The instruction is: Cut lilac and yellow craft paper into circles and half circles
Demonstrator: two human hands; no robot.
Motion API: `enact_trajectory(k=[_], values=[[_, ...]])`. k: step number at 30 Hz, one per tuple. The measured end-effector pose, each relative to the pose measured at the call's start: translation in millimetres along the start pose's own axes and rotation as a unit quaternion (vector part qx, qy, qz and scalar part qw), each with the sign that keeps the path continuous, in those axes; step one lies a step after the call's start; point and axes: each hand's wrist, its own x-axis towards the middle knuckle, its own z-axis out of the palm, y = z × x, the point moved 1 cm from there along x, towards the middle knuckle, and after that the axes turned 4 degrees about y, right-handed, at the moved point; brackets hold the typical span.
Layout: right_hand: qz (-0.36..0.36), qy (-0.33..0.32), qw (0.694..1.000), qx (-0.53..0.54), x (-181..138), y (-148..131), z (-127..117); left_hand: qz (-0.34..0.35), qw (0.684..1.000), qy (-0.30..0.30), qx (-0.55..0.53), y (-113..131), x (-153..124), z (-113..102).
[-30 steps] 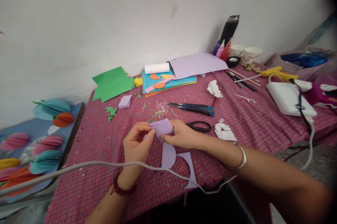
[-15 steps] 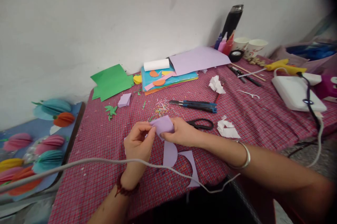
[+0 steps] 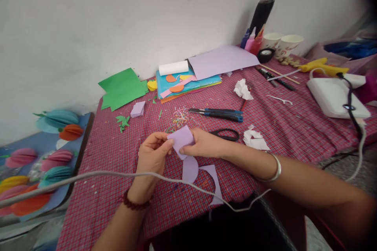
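Note:
Between both hands is a small rectangular piece of purple paper, held up over the table. My left hand pinches its left edge between thumb and fingers. On its right side my right hand grips it, thumb on the near face and fingers behind. Just below lie a half-round purple paper piece and a curved purple offcut. Black-handled scissors lie partly hidden behind my right hand. Beyond them rests a blue and black utility knife.
A white cable crosses in front of my wrists. Around the checked tablecloth are green paper, a small purple paper stack, coloured sheets, crumpled tissue, a yellow glue gun and a white box.
The purple paper has turned in my hands and now shows a flatter, fuller face. Both hands keep hold of it. The view has shifted slightly.

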Motion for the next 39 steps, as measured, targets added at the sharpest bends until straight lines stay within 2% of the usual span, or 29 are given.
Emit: enact_trajectory(k=[3, 9, 13, 16, 21, 24, 29, 39], values=[[0.026, -0.018, 0.998, 0.049, 0.5, 1.4, -0.6, -0.037, 0.998, -0.035, -0.041, 1.6, 2.3, -1.9], [0.064, -0.018, 0.99, 0.127, 1.1, -0.6, 0.2, -0.057, 0.994, -0.036, -0.083, 4.1, 4.3, -4.3], [0.067, -0.016, 0.982, 0.177, 1.3, -0.5, 0.3, -0.098, 0.991, -0.067, -0.062, 1.0, 5.0, -4.4], [0.066, -0.012, 0.983, 0.169, 1.1, -0.1, -0.3, -0.11, 0.991, -0.065, -0.027, -0.4, 4.3, -2.3], [0.033, -0.002, 0.995, 0.091, 0.2, -1.6, -1.4, -0.098, 0.994, -0.04, 0.012, -0.5, 2.2, 0.8], [0.047, -0.042, 0.987, 0.15, -0.2, -0.9, -0.2, -0.079, 0.997, -0.02, 0.003, -0.7, 1.5, -0.1], [0.092, -0.108, 0.949, 0.282, 1.5, 4.2, -0.6, -0.072, 0.997, -0.008, -0.031, -1.2, 1.6, -2.4], [0.108, -0.127, 0.932, 0.321, 2.7, 5.6, -3.5, -0.067, 0.998, -0.012, -0.015, 2.7, 2.8, -3.2]])
